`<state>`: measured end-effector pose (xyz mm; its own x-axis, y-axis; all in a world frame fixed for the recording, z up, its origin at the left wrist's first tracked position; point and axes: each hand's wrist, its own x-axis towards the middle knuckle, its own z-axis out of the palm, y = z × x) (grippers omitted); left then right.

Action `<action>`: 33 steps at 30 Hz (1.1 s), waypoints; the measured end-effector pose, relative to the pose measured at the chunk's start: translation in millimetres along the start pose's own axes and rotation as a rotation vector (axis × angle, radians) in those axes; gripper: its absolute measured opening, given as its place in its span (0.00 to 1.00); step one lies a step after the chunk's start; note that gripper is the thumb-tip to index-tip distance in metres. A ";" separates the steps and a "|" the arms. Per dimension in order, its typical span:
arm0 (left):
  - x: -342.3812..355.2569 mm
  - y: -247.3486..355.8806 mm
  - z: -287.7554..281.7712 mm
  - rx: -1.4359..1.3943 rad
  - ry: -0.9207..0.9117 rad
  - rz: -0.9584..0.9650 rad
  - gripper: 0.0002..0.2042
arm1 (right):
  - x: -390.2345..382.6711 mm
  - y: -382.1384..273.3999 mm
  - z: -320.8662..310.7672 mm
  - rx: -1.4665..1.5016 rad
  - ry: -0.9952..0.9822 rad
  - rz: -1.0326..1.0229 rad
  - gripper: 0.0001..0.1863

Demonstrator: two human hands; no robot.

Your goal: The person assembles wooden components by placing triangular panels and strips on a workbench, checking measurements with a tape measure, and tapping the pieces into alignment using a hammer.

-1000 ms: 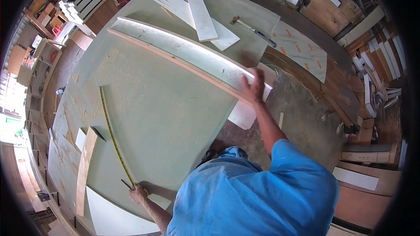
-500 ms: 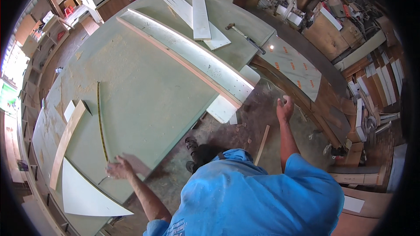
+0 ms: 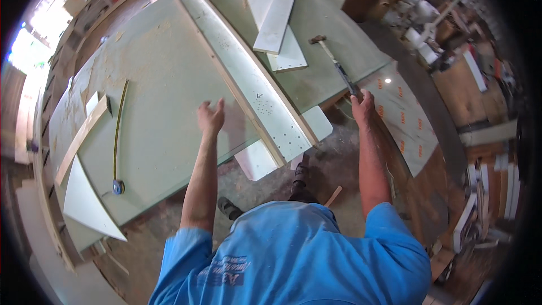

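My left hand (image 3: 210, 117) is open above the green tabletop (image 3: 169, 96), left of a long white channel board (image 3: 251, 87) with raised wooden edges. Its end lies across a white plate (image 3: 254, 164) at the table's near edge. My right hand (image 3: 362, 104) is closed on the handle end of a hammer (image 3: 340, 69), whose head rests on the tabletop. Two white boards (image 3: 274, 20) lie crossed behind the channel. At left, an extended tape measure (image 3: 118, 186) lies beside a curved plywood strip (image 3: 79, 144) and a white curved triangular panel (image 3: 90, 206).
A printed protective sheet (image 3: 412, 130) lies on a lower surface at right. Stacked boards (image 3: 497, 192) and piled offcuts (image 3: 440, 34) crowd the right side and back. Long panels (image 3: 28, 164) stand along the left. My feet (image 3: 230, 208) are on the dusty floor by the table edge.
My left hand has left the tape measure and moved right and forward toward the channel board. My right hand let go of the channel and has reached to the hammer. My view has shifted.
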<state>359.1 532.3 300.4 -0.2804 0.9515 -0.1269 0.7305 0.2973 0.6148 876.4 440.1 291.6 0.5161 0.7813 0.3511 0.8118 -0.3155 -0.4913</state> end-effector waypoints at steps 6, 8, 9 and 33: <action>86.4 87.9 79.2 0.191 0.071 -0.167 0.36 | 92.0 26.1 48.1 -0.035 -0.260 -0.090 0.35; 95.7 91.0 95.2 0.229 0.120 -0.226 0.32 | 107.0 26.6 55.6 -0.117 -0.257 -0.218 0.33; 103.7 92.5 96.5 0.214 0.131 -0.260 0.29 | 116.6 24.6 58.1 -0.130 -0.276 -0.250 0.32; 113.8 103.5 100.3 0.225 0.212 -0.368 0.21 | 40.2 -93.6 1.1 0.630 -0.869 -0.039 0.15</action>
<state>465.3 679.3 271.5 -0.6494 0.7496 -0.1281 0.6692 0.6433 0.3719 820.9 501.7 350.8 -0.0800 0.9785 -0.1899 0.4080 -0.1417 -0.9019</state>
